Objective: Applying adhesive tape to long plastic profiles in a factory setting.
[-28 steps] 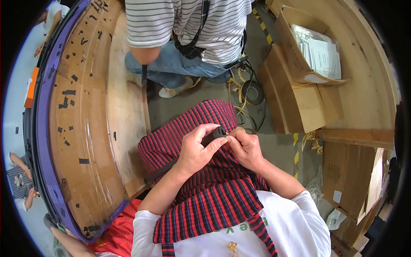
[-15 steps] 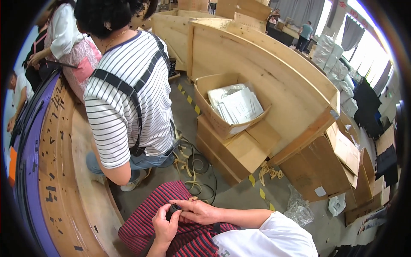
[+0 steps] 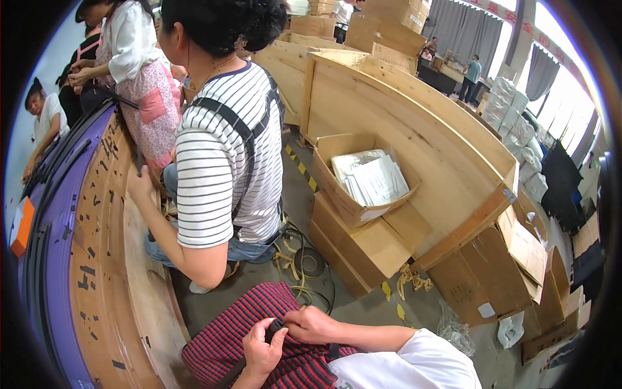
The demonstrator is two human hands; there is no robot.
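Note:
Over the red-and-black striped cloth (image 3: 243,318) on my lap, both of my hands are close together. My left hand (image 3: 260,353) is closed on a black strip (image 3: 275,329), whose end pokes up between thumb and fingers. A dark length also trails below that hand toward the lower edge. My right hand (image 3: 312,324) is curled right beside the strip's end, its fingertips pressed together. Whether those fingertips grip the strip or some small piece is hidden.
To my left runs a long bench with a brown board edge (image 3: 97,259), black strips (image 3: 45,272) and an orange box (image 3: 23,227). A co-worker in a striped shirt (image 3: 214,175) sits ahead. A carton of white packets (image 3: 372,181) stands by a wooden crate (image 3: 402,123).
The view has shifted, so the surroundings sit farther right. My right hand's fingers, stretched over the black strip before, are now curled beside it. The co-worker's forearm now shows, reaching to the bench.

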